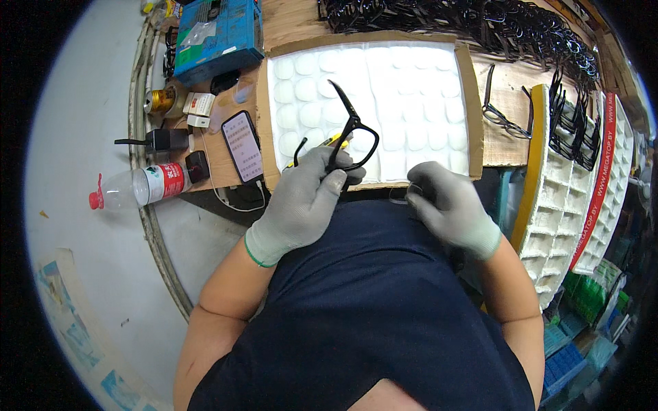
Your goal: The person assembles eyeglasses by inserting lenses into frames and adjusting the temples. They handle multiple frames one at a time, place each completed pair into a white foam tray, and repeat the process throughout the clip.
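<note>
My left hand (299, 195), in a grey knit glove, is closed around a black eyeglass frame (354, 122). One rim and a temple of the frame stick up above the fingers. Something yellow and slim (336, 140), perhaps a tool, shows behind that hand; whether it is held cannot be seen. To the right, my gloved right hand (454, 207) hovers by the near edge of the tray with its fingers curled together. What they may hold is hidden. Beyond both hands lies a shallow cardboard tray (473, 113) with rows of clear round lenses (411, 109) on white lining.
A phone (241, 147), a plastic bottle (147, 186) and a blue box (218, 41) stand left. Black glasses (507, 123) lie right of the tray; a pile of frames (480, 24) is behind. White compartment racks (558, 198) stand at right.
</note>
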Demonstrator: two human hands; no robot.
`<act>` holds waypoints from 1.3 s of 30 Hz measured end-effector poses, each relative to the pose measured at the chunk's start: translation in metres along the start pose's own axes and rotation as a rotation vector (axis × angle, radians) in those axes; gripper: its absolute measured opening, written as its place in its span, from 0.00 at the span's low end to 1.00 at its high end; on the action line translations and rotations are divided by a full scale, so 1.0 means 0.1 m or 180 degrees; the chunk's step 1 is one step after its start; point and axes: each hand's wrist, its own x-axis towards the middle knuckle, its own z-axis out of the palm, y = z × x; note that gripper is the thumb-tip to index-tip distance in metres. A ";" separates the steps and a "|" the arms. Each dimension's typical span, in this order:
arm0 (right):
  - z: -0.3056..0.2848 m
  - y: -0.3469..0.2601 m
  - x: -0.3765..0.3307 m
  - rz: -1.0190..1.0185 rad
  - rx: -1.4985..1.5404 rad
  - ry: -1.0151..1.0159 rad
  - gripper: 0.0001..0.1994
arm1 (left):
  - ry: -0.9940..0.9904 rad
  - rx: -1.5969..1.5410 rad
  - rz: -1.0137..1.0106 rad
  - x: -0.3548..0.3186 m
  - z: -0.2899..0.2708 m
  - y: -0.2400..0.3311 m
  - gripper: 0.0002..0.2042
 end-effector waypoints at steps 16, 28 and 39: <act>0.17 -0.16 0.03 0.0438 0.2061 0.0334 0.10 | -0.0814 -0.0286 -0.0130 0.04 0.07 0.23 0.15; 0.20 -0.12 0.01 0.0513 0.2203 0.0139 0.10 | -0.0347 0.0553 0.0568 -0.10 0.12 0.26 0.15; 0.18 -0.17 -0.01 0.0231 0.1470 -0.0016 0.12 | -0.0624 0.0135 0.0138 -0.09 0.05 0.28 0.15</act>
